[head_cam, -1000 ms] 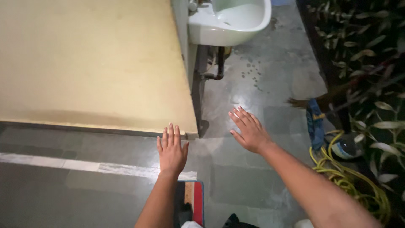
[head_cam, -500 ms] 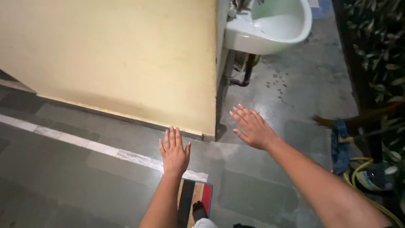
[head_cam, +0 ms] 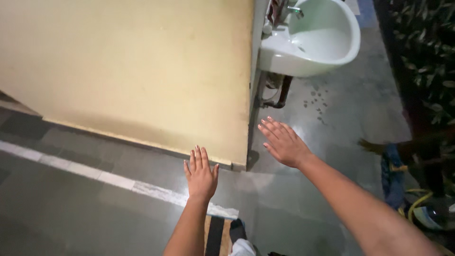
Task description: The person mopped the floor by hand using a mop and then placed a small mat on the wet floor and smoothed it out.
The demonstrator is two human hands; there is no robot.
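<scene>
At the bottom edge lies a striped doormat (head_cam: 218, 234) on the grey stone floor (head_cam: 85, 208), crossed by a pale white strip (head_cam: 113, 180). The left hand (head_cam: 201, 174) is flat, fingers together, its grip empty, hovering over the floor just before the base of the cream-yellow wall (head_cam: 142, 66). The right hand (head_cam: 284, 142) is spread wide, holding nothing, above wet floor beside the wall's corner. Walking here is best done slowly, with both palms open for balance. Beyond hangs the white ceramic basin (head_cam: 313, 42) over a brown drain pipe (head_cam: 283, 92).

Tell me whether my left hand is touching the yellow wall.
Cannot tell. In the head view the left hand overlaps the yellow wall at its base, fingers spread, but no contact or gap shows.
</scene>
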